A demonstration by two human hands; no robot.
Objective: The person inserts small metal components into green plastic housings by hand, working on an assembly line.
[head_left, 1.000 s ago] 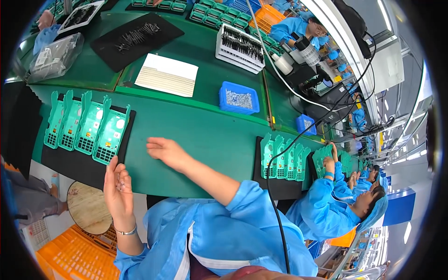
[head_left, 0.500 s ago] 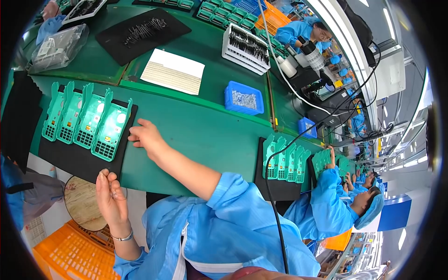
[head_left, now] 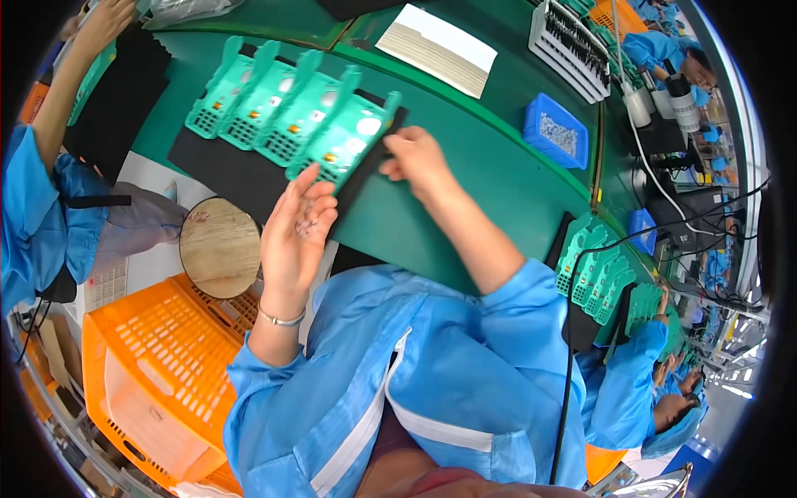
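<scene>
Several green plastic housings (head_left: 336, 137) with keypad-like grids of holes stand side by side on a black mat (head_left: 216, 170). My left hand (head_left: 299, 228) is cupped palm up at the near end of the rightmost housing. Small pale pieces (head_left: 307, 222) lie in its curled fingers; their exact kind is too small to tell. Close to that housing's right edge, my right hand (head_left: 419, 162) has thumb and fingers drawn together. Whatever is between those fingertips is hidden.
A blue tray (head_left: 531, 137) of small pale pieces and a paper sheet (head_left: 440, 50) lie farther back. More green housings (head_left: 594, 270) stand at right. An orange crate (head_left: 158, 357) and round stool (head_left: 220, 249) are at lower left. Co-workers sit on both sides; a black cable (head_left: 567, 373) hangs near my right arm.
The view has swung, so the bench sits farther right and up. My left hand has come nearer the rightmost housing. My right hand's fingers, spread before, are now drawn together.
</scene>
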